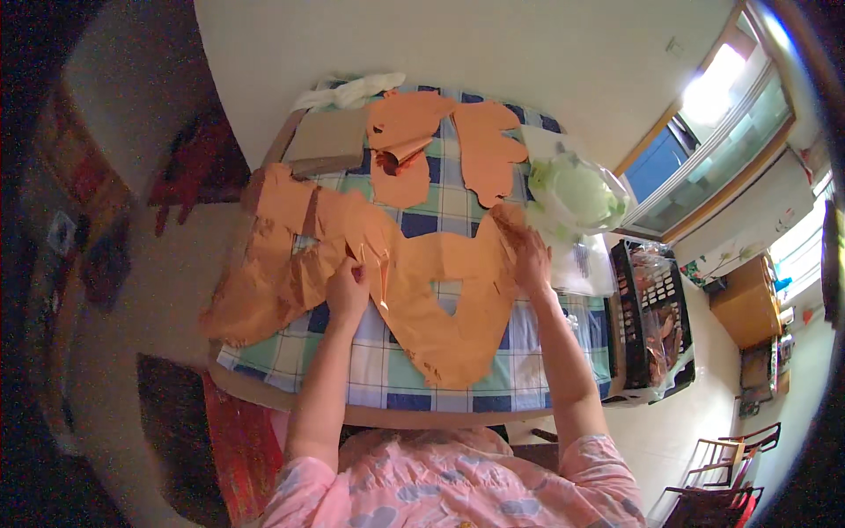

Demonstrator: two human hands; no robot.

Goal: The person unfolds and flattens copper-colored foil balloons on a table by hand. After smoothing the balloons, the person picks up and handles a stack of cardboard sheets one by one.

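A large, irregularly cut orange sheet [440, 330], thin and creased with shiny folds, lies across the table in front of me. It has a small hole near its middle. My left hand [349, 289] is closed, pinching a raised fold of it left of centre. At the sheet's right edge, my right hand [532, 262] grips the curled upper corner; its fingertips are partly hidden. Further left, creased orange pieces [264, 273] overlap and hang over the table's edge. I cannot tell whether they are joined to the large sheet.
The table wears a checked cloth [528, 356]. Toward the back lie more orange cut pieces [488, 145], a flat beige box [327, 139] and white cloth [356, 90]. A clear bag with something pale green [576, 194] sits at right, beside a black crate [651, 317].
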